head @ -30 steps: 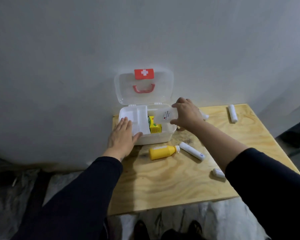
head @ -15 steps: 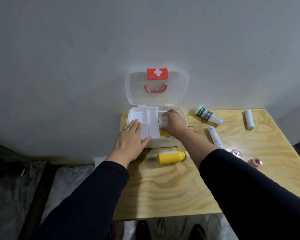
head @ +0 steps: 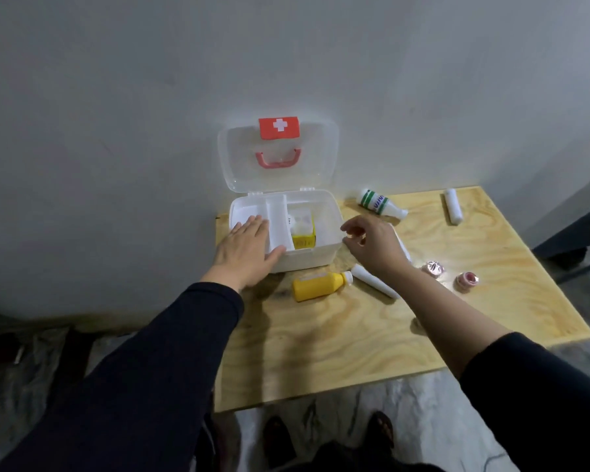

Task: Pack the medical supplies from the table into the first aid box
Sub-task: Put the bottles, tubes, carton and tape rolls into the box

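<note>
The first aid box (head: 315,257) stands open at the table's (head: 321,352) twelve o'clock edge, a yellow carton (head: 304,240) and a white bottle (head: 300,221) inside. The left hand (head: 246,253) lies flat, fingers spread, on its nine o'clock side. The right hand (head: 375,245), empty with fingers loosely curled, hovers at its three o'clock rim. A yellow bottle (head: 317,286) and white tube (head: 375,281) lie at six o'clock of the box; a green-striped bottle (head: 378,203) lies at two o'clock.
</note>
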Demonstrator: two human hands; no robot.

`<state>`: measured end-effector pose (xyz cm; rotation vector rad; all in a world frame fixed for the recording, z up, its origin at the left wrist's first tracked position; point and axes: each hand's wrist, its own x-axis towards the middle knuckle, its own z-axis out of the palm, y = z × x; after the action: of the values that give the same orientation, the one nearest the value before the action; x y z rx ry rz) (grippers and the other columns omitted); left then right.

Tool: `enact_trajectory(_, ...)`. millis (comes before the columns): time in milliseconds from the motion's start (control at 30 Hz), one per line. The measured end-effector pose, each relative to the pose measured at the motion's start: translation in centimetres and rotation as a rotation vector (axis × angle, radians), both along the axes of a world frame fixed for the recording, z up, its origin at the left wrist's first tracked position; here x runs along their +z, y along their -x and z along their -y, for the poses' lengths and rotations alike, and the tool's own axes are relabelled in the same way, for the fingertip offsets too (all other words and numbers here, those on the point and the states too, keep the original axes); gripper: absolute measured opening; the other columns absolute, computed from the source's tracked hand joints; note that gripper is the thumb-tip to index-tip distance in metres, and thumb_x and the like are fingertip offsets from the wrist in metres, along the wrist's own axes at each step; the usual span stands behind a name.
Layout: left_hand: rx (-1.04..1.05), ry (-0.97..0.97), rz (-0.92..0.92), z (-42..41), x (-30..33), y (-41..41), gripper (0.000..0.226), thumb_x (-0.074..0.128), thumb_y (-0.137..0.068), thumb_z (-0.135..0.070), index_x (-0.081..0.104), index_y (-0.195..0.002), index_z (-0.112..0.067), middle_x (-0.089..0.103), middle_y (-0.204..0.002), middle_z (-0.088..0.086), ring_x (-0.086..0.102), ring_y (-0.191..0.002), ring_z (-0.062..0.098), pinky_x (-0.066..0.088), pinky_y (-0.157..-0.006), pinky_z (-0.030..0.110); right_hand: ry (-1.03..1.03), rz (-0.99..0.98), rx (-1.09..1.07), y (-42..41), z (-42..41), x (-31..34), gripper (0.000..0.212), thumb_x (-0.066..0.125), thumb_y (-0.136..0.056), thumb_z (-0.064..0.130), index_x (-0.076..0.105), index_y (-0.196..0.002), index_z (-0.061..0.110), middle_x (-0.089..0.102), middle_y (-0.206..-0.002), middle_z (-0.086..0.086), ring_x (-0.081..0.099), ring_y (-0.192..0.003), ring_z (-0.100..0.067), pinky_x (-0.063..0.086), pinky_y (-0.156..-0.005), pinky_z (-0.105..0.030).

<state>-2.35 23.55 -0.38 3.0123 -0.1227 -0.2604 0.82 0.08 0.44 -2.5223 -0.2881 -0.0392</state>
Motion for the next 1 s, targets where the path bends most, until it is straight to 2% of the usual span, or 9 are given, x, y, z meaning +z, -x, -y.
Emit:
enact_trajectory(100, 0.011, -0.002, -0.028, 0.3, 0.1, 0.0, 0.072, 0.03, -0.099, -0.053, 0.019, -0.153, -0.006, 0.017, -0.162, 0.009, 0.013, -0.15, 0.023, 0.015, -0.12, 0.037, 0.001, -0.109, 0.028, 2.5, 0.7, -1.4, 0.039, 0.064, -0.082, 0.004, 0.055, -0.117, 0.017, 0.062, -0.096, 0.003, 0.057, -0.088, -0.016, 0.053, -0.081, -0.036)
enact_trajectory(200, 0.017, 0.0, -0.045, 0.2, 0.1, -0.2, 0.072, 0.032, -0.098, -0.055, 0.024, -0.151, -0.006, 0.025, -0.158, 0.009, 0.021, -0.147, 0.024, 0.021, -0.119, 0.038, 0.029, -0.11, 0.052, 3.6, 0.5, -2.8, 0.042, 0.063, -0.078, 0.002, 0.045, -0.113, 0.016, 0.063, -0.107, -0.002, 0.059, -0.097, -0.023, 0.053, -0.081, -0.041)
enact_trajectory(333, 0.024, -0.009, -0.052, 0.4, 0.1, -0.2, 0.069, 0.033, -0.098, -0.053, 0.028, -0.148, -0.005, 0.032, -0.154, 0.011, 0.029, -0.143, 0.026, 0.025, -0.117, 0.038, 0.158, -0.207, 0.102, 4.1, 0.6, -4.9, 0.05, 0.066, -0.08, 0.007, 0.047, -0.125, 0.018, 0.059, -0.122, -0.006, 0.05, -0.116, -0.024, 0.046, -0.095, -0.037)
enact_trajectory(433, 0.021, -0.017, -0.044, 0.6, 0.2, -0.1, 0.068, 0.033, -0.099, -0.051, 0.027, -0.147, -0.004, 0.03, -0.155, 0.011, 0.027, -0.144, 0.026, 0.023, -0.117, 0.038, 0.248, -0.168, 0.137, 4.4, 1.1, -6.0, 0.042, 0.064, -0.083, 0.01, 0.056, -0.124, 0.016, 0.063, -0.119, -0.007, 0.046, -0.113, -0.024, 0.043, -0.095, -0.034)
enact_trajectory(600, 0.017, -0.033, -0.043, 0.7, 0.2, -0.1, 0.067, 0.032, -0.099, -0.051, 0.028, -0.147, -0.004, 0.032, -0.153, 0.011, 0.029, -0.142, 0.027, 0.024, -0.116, 0.038, 0.092, -0.158, 0.097, 5.0, 2.3, -5.7, 0.03, 0.064, -0.082, 0.012, 0.066, -0.112, 0.015, 0.069, -0.106, -0.007, 0.057, -0.103, -0.023, 0.045, -0.084, -0.031)
enact_trajectory(800, 0.025, -0.014, -0.059, 0.6, 0.1, -0.2, 0.067, 0.032, -0.098, -0.051, 0.029, -0.146, -0.005, 0.033, -0.152, 0.01, 0.03, -0.142, 0.026, 0.023, -0.117, 0.039, -0.225, -0.135, -0.067, 4.9, 2.7, -3.3, 0.024, 0.073, -0.077, 0.01, 0.072, -0.1, 0.014, 0.074, -0.093, -0.004, 0.069, -0.088, -0.018, 0.058, -0.082, -0.035)
enact_trajectory(900, 0.045, 0.012, -0.072, 0.7, 0.4, -0.1, 0.066, 0.034, -0.098, -0.052, 0.031, -0.145, -0.006, 0.037, -0.148, 0.01, 0.038, -0.135, 0.028, 0.029, -0.113, 0.04, -0.363, -0.168, -0.137, 4.6, 2.3, -2.1, 0.028, 0.073, -0.078, 0.01, 0.07, -0.105, 0.017, 0.07, -0.099, 0.004, 0.07, -0.092, -0.015, 0.057, -0.08, -0.029)
enact_trajectory(1000, 0.059, 0.022, -0.084, 0.7, 0.7, -0.1, 0.066, 0.035, -0.097, -0.054, 0.033, -0.144, -0.008, 0.04, -0.145, 0.008, 0.042, -0.131, 0.028, 0.033, -0.11, 0.039, -0.38, -0.137, -0.159, 3.9, 2.2, -0.4, 0.029, 0.071, -0.082, 0.014, 0.069, -0.111, 0.016, 0.07, -0.103, 0.002, 0.068, -0.095, -0.013, 0.055, -0.081, -0.026)
